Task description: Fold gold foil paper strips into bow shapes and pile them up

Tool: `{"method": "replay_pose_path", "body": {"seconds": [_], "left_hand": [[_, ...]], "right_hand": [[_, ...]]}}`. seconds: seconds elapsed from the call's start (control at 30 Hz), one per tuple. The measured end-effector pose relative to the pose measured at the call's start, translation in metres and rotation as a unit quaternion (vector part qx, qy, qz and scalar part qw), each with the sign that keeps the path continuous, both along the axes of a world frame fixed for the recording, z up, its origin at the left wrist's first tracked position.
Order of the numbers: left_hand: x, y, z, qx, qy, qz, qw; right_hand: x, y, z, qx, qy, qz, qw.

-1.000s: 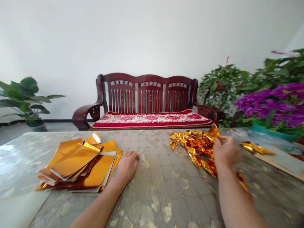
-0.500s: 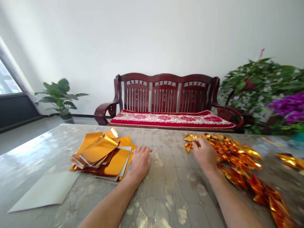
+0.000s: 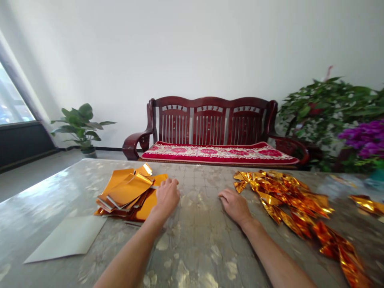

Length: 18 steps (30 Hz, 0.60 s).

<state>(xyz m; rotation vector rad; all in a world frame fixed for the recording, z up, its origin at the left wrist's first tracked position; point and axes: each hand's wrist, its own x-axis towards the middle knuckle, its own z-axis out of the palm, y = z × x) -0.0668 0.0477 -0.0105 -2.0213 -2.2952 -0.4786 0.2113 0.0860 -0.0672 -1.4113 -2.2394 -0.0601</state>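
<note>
My left hand [image 3: 168,196] lies over the right edge of a loose pile of gold foil paper sheets [image 3: 129,190], fingers lightly bent and touching it; its thumb is hidden and no sheet is visibly lifted. My right hand [image 3: 235,205] rests low over the table to the right of the middle, fingers curled together with nothing showing in them. Just beyond it begins a heap of folded gold foil pieces [image 3: 279,186], pinched into crumpled bow-like shapes, trailing toward the near right corner.
A pale flat sheet [image 3: 67,238] lies on the patterned table [image 3: 192,248] at the left. Another gold piece [image 3: 367,204] and clear plastic [image 3: 339,186] are far right. Behind the table stand a wooden bench [image 3: 210,120], a potted plant [image 3: 84,126] and purple flowers [image 3: 364,138].
My right hand has left the far left end of the folded foil heap and come back toward the middle. My left hand has moved left onto the pile's edge. The view has shifted slightly.
</note>
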Motion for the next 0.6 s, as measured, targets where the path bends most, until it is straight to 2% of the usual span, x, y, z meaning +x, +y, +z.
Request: {"method": "replay_pose_path", "body": {"seconds": [0.1,0.2,0.3,0.37,0.47,0.6], "left_hand": [[-0.023,0.002,0.019,-0.015,0.025,0.015,0.999],[-0.055,0.001,0.038,0.002,0.062,0.075,0.995],[-0.093,-0.004,0.045,-0.025,0.109,0.131,0.985],[-0.118,-0.006,0.038,-0.063,0.116,0.160,0.978],[-0.149,-0.007,0.018,-0.123,0.095,0.154,0.976],[-0.166,-0.005,-0.003,-0.143,0.088,0.179,0.969]], "right_hand": [[0.000,0.000,0.001,-0.003,0.003,0.001,1.000],[0.000,0.000,0.001,-0.006,0.010,-0.001,1.000],[0.000,-0.001,0.002,-0.011,0.009,0.000,1.000],[0.000,-0.001,0.004,-0.013,0.004,0.002,1.000],[-0.001,-0.002,0.005,-0.016,0.005,-0.001,1.000],[-0.001,-0.001,0.006,-0.020,0.012,0.000,1.000]]}}
